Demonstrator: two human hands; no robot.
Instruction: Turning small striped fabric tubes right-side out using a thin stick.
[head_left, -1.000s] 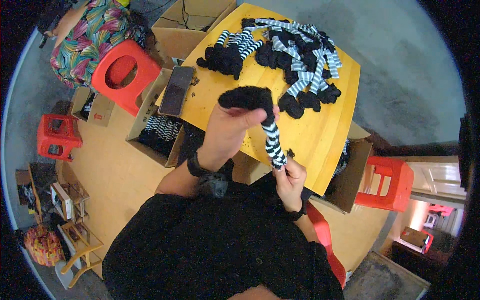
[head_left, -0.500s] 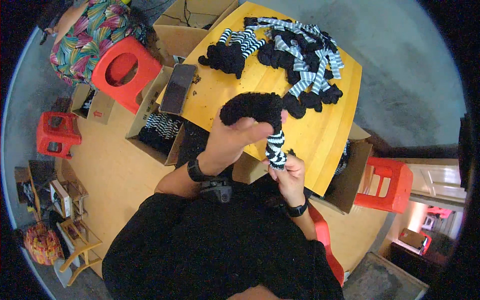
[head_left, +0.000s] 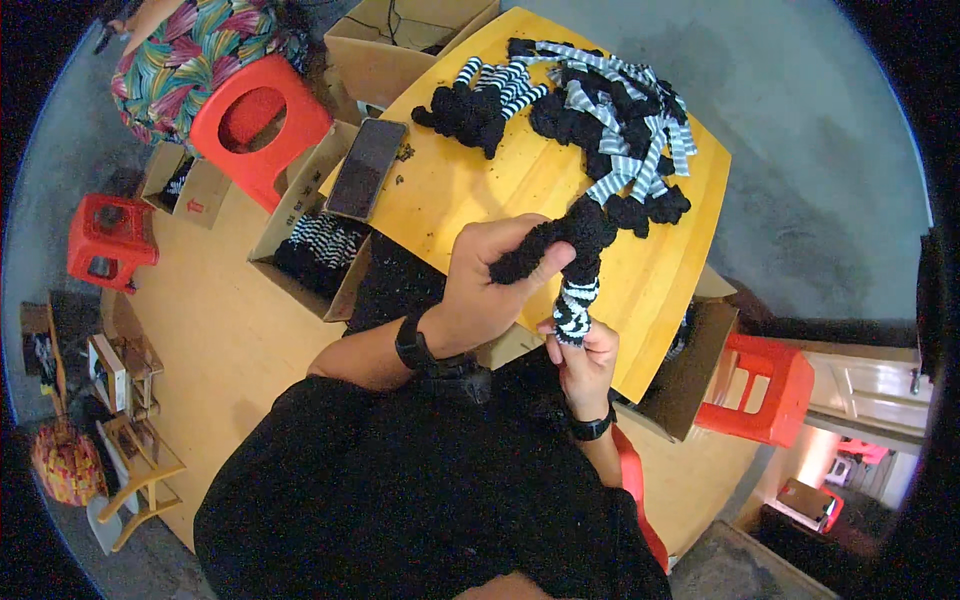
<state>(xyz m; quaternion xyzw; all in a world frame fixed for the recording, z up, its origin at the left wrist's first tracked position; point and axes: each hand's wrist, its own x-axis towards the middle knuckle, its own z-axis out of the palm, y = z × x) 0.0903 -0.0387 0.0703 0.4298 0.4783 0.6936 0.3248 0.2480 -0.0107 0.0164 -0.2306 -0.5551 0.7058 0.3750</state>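
Observation:
A knitted piece with a fluffy black end (head_left: 588,228) and a black-and-white striped tube end (head_left: 575,308) is held over the table's near edge. My left hand (head_left: 492,268) grips the black end, thumb across its front. Lower down, my right hand (head_left: 588,358) pinches the bottom of the striped end; some of its fingers are hidden behind the fabric. Beyond my hands, a pile of grey-and-black striped knitted pieces (head_left: 625,165) with black ends covers the far right of the yellow table (head_left: 460,205). A smaller black-and-white bunch (head_left: 470,115) lies left of it.
A dark phone (head_left: 367,170) rests at the table's left edge. Below it, a cardboard box (head_left: 265,245) holds striped knitwear; another box (head_left: 700,365) stands at the right. Red stools (head_left: 262,125) stand around the table. Someone in patterned clothing (head_left: 190,70) is at the far left.
Both hands have shifted slightly right and down with the knitted piece. Its black end, earlier arched over my left hand, now extends toward the pile. The whole view has turned a little.

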